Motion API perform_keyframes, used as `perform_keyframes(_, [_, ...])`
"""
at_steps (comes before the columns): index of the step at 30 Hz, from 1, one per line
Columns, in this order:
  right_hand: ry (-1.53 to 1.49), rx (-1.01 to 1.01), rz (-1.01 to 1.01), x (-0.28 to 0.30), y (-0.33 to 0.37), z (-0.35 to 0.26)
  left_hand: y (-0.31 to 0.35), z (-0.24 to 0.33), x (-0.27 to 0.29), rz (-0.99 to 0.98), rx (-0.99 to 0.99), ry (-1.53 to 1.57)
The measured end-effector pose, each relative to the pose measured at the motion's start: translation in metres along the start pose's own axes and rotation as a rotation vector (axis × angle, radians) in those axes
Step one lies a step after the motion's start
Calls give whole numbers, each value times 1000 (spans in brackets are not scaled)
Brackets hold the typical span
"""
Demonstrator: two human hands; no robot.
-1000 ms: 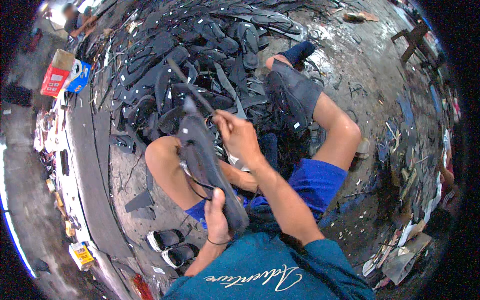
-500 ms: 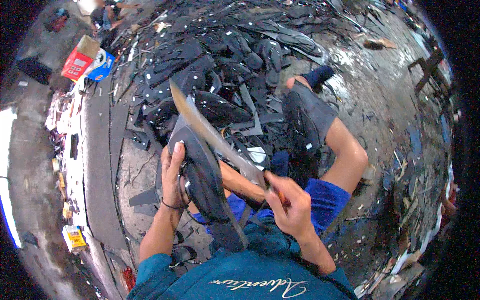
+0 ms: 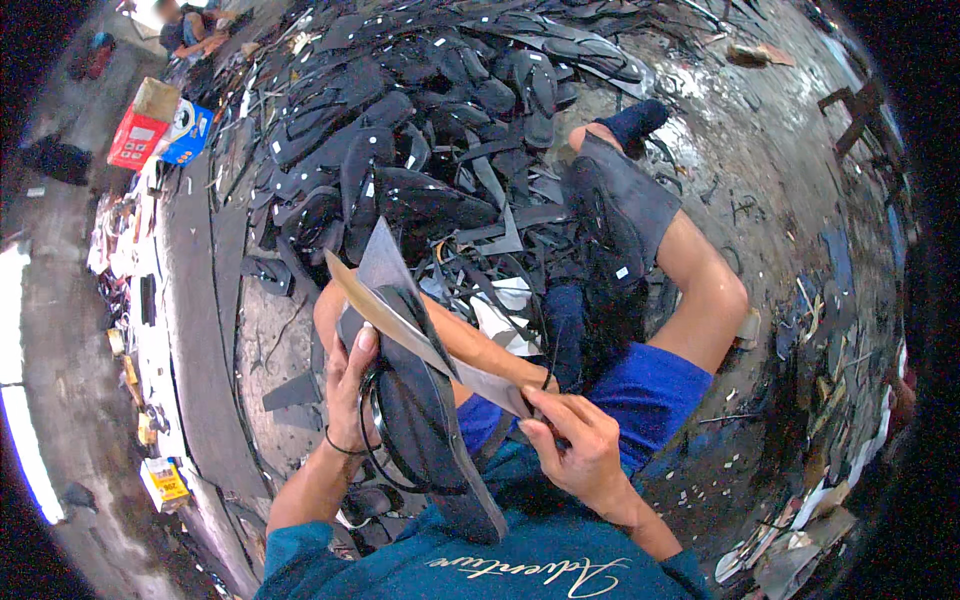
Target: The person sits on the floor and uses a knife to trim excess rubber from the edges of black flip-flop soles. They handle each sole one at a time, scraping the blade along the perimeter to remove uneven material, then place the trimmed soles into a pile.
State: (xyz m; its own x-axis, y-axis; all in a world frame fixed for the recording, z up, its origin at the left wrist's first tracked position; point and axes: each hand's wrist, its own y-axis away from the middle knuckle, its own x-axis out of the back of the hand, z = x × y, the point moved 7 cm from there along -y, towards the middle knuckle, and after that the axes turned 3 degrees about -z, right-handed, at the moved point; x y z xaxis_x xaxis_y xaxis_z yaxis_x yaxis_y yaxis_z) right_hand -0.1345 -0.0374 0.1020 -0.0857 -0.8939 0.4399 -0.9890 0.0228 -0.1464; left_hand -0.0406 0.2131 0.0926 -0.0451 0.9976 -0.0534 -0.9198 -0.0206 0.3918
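Observation:
My left hand point(image 3: 352, 400) is closed around the edge of a black flip-flop point(image 3: 415, 430), tilted up in front of my shirt. In my right hand point(image 3: 580, 448) is a long curved knife point(image 3: 415, 345), its handle mostly hidden by my fingers. The blade lies across the upper end of the flip-flop, close to my left thumb. A pointed grey-black flap of sheet point(image 3: 385, 258) sticks up behind the blade; whether it is still joined to the sole, I cannot tell. A thin black cord or strap loops from beside my left hand along the flip-flop.
A heap of black flip-flops point(image 3: 430, 190) and offcuts spreads ahead of my legs. A flat black sheet piece point(image 3: 640, 200) covers my right shin. Red and blue boxes point(image 3: 150, 130) stand at the far left, near another person point(image 3: 190, 35). Scraps litter the floor at right.
The knife has come down toward me, its tip now lower and nearer my left thumb. The pointed flap now stands out beyond the blade, and the flip-flop sits slightly lower.

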Motion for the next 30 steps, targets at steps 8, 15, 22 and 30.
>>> perform_keyframes(8, [-183,-43,-176,-6,-111,-14,2,12,-27,-175,-11,-2])
perform_keyframes(15, [-273,-104,23,26,-66,24,-40,99,-1,-243,-188,-171])
perform_keyframes(22, [-70,-87,-247,34,36,26,9,31,-2,-494,9,-235])
perform_keyframes(30, [32,-132,-409,71,53,10,52,0,-24,-693,41,-317])
